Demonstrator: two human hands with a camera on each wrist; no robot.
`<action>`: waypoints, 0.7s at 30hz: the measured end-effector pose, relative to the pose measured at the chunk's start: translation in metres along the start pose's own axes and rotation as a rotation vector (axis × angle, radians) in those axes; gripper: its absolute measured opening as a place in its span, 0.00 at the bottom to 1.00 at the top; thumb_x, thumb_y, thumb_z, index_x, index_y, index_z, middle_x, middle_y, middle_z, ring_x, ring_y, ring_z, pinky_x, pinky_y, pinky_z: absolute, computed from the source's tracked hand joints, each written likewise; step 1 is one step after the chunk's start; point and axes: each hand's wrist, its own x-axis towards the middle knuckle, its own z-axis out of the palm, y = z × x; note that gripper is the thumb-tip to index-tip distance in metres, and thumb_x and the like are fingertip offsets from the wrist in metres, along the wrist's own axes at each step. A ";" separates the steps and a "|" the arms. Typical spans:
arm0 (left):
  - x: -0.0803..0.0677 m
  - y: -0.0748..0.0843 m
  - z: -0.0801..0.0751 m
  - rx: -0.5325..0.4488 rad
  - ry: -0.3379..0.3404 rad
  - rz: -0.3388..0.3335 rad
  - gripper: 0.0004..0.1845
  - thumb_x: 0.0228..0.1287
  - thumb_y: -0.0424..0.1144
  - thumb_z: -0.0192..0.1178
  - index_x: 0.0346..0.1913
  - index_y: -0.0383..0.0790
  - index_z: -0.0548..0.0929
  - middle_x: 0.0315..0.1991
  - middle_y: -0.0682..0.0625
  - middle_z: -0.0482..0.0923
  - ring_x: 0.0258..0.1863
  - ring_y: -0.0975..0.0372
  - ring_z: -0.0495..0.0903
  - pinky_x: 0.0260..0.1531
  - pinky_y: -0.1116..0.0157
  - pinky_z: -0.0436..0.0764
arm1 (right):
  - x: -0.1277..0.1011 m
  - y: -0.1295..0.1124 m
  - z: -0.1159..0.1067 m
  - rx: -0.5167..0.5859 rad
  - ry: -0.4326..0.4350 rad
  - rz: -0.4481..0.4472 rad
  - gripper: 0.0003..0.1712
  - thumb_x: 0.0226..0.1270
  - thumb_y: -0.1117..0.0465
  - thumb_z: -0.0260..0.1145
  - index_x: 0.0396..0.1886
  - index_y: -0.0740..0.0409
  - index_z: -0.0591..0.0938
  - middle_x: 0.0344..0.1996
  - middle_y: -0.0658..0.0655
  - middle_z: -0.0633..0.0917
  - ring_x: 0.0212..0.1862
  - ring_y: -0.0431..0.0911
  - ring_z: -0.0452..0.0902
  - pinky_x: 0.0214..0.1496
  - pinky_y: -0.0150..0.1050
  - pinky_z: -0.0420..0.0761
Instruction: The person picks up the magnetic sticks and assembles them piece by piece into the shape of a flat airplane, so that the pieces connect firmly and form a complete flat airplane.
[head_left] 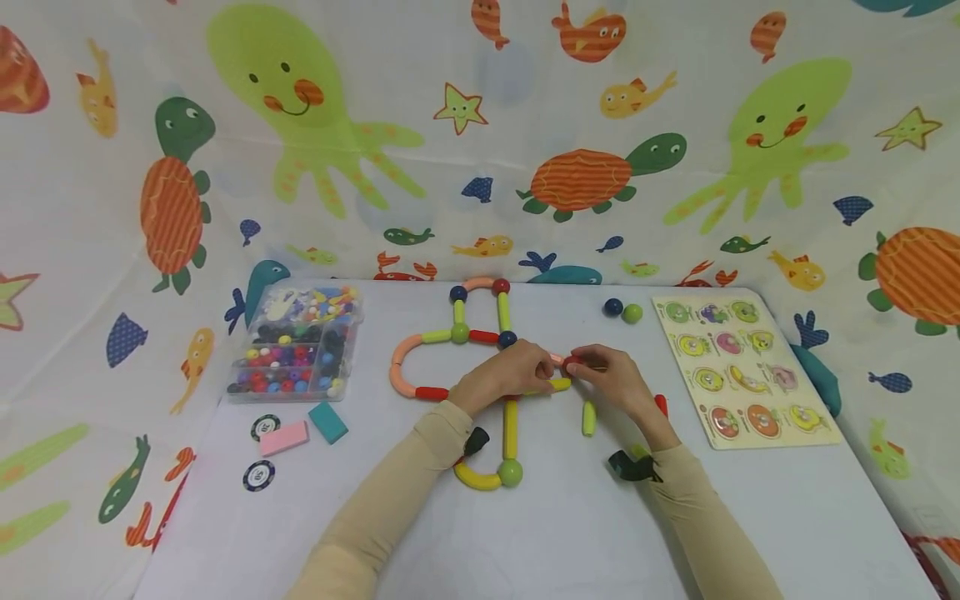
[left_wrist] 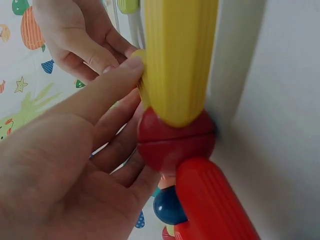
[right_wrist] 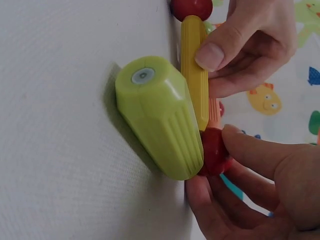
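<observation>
Apparently both hands [head_left: 510,375] pinching rod [head_left: 558,384] ends

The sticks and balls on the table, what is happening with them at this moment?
A person is building a flat figure of magnetic sticks and balls on the white table. The left hand holds a yellow stick with its fingertips. The right hand pinches a red ball at that stick's end. A loose green stick lies beside the right hand. A box of beads stands at the left, a peg puzzle at the right.
</observation>
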 end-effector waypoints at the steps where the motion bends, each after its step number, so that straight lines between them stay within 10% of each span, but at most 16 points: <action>1: 0.000 0.001 0.000 0.007 0.001 0.002 0.15 0.65 0.42 0.71 0.51 0.39 0.87 0.39 0.53 0.84 0.38 0.63 0.77 0.42 0.73 0.78 | 0.000 0.000 0.000 0.001 0.000 0.003 0.23 0.70 0.49 0.69 0.60 0.55 0.82 0.55 0.58 0.86 0.57 0.54 0.81 0.59 0.52 0.81; 21: -0.005 -0.004 0.000 -0.034 0.081 -0.054 0.13 0.67 0.40 0.68 0.51 0.38 0.86 0.38 0.52 0.82 0.38 0.62 0.77 0.38 0.74 0.78 | 0.001 0.004 0.000 -0.016 -0.004 -0.007 0.25 0.70 0.48 0.69 0.61 0.56 0.81 0.57 0.59 0.85 0.59 0.55 0.81 0.62 0.52 0.80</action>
